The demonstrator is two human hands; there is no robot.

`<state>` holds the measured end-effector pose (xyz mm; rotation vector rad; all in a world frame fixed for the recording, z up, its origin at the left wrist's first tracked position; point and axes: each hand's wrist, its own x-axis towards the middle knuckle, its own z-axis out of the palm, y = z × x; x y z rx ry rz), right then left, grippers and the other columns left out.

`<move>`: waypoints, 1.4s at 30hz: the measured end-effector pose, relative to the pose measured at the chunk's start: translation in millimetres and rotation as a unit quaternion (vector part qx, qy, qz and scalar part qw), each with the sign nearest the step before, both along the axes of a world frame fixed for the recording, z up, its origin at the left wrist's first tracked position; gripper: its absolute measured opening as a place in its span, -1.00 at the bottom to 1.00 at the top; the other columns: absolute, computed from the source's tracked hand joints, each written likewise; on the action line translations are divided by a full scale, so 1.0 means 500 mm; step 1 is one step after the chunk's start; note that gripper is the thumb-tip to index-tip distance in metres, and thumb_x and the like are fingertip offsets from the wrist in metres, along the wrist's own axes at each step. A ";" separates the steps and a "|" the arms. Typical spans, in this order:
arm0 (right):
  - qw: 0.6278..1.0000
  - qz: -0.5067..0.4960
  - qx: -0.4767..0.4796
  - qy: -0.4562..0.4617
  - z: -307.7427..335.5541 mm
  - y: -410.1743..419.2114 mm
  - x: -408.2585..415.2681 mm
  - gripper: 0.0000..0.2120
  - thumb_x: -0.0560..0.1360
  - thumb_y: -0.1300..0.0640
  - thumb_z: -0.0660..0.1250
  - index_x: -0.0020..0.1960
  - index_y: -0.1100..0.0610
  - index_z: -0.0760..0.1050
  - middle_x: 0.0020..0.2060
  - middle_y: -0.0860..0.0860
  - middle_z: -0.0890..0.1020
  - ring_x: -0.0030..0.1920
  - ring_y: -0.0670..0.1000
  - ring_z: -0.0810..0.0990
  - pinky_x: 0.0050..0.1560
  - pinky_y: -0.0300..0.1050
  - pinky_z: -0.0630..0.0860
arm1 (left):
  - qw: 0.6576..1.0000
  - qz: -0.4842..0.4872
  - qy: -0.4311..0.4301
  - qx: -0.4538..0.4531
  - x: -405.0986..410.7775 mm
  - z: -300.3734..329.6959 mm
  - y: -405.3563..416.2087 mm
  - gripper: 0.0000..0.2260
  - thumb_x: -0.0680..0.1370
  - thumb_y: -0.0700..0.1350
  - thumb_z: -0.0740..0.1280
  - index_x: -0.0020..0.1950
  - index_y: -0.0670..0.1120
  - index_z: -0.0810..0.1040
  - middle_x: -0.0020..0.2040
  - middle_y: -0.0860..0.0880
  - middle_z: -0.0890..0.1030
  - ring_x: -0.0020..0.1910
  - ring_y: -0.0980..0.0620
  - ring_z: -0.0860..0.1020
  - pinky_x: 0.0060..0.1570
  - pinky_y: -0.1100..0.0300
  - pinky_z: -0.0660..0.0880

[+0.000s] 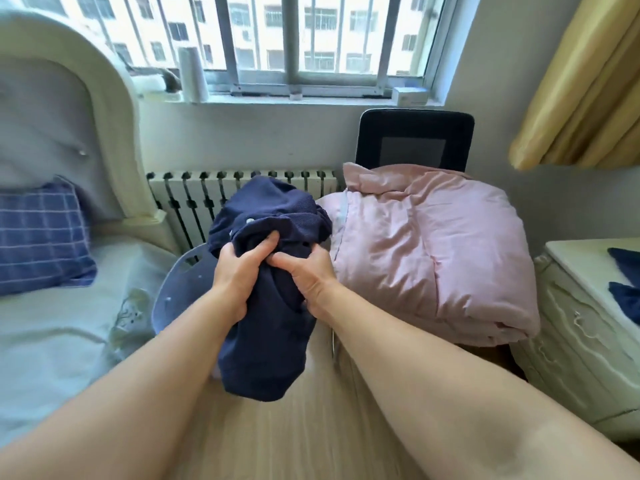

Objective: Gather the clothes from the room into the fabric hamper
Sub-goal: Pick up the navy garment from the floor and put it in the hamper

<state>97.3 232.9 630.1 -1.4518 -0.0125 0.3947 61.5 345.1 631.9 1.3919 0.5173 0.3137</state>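
While you stand facing the white radiator [242, 192], your left hand [235, 271] and right hand [311, 275] both clamp their fingers tight on a bunched navy garment [266, 327], thumbs pressed into the cloth. It hangs in front of the radiator, just above the grey-blue hamper [173, 289], whose rim shows on its left. Right of the radiator lies a folded pink quilt [429, 251]; further right, more navy cloth [627, 282] rests on a white cabinet [581, 341].

bed [52, 341], checked pillow [38, 237] on it
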 end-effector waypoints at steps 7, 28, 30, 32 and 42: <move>0.998 0.054 0.001 -0.019 0.038 0.173 0.129 -0.59 0.31 0.23 0.55 0.13 0.21 0.56 -0.04 0.10 0.69 -0.02 0.07 0.68 0.08 -0.01 0.63 | 0.999 0.048 -0.010 -0.011 0.119 0.013 0.179 -0.40 0.28 0.17 0.57 0.23 -0.09 0.63 0.09 -0.13 0.72 0.08 -0.11 0.69 0.10 -0.05 0.62; 0.994 0.063 -0.059 0.066 -0.254 0.592 0.352 -0.64 0.29 0.25 0.55 0.06 0.13 0.57 -0.05 0.13 0.72 0.00 0.14 0.70 0.07 0.09 0.64 | 0.994 0.073 0.030 -0.080 0.320 -0.296 0.598 -0.42 0.31 0.05 0.54 0.26 -0.16 0.55 0.14 -0.17 0.70 0.13 -0.13 0.67 0.08 0.02 0.63; 0.993 0.062 -0.065 0.078 -0.315 0.625 0.369 -0.69 0.32 0.28 0.53 0.01 0.09 0.57 -0.06 0.12 0.72 -0.01 0.13 0.70 0.05 0.04 0.65 | 0.993 0.076 0.038 -0.086 0.336 -0.354 0.630 -0.46 0.33 0.00 0.51 0.26 -0.17 0.54 0.14 -0.18 0.69 0.14 -0.15 0.67 0.11 0.00 0.62; 0.992 0.064 -0.067 0.087 -0.371 0.652 0.383 -0.73 0.36 0.30 0.50 -0.03 0.06 0.55 -0.12 0.06 0.71 -0.07 0.07 0.69 -0.12 -0.14 0.62 | 0.992 0.073 0.052 -0.083 0.351 -0.409 0.657 -0.42 0.26 0.05 0.54 0.23 -0.12 0.56 0.15 -0.16 0.70 0.15 -0.14 0.66 0.18 -0.07 0.59; 0.938 0.133 -0.257 0.190 -0.558 0.653 0.419 -0.81 0.40 0.22 0.39 -0.08 0.12 0.38 -0.16 0.02 0.54 -0.21 -0.03 0.51 -0.30 -0.18 0.40 | 0.944 -0.023 0.329 0.007 0.379 -0.589 0.693 -0.41 0.16 0.06 0.46 0.13 -0.16 0.51 0.10 -0.14 0.64 0.07 -0.14 0.61 0.08 0.02 0.54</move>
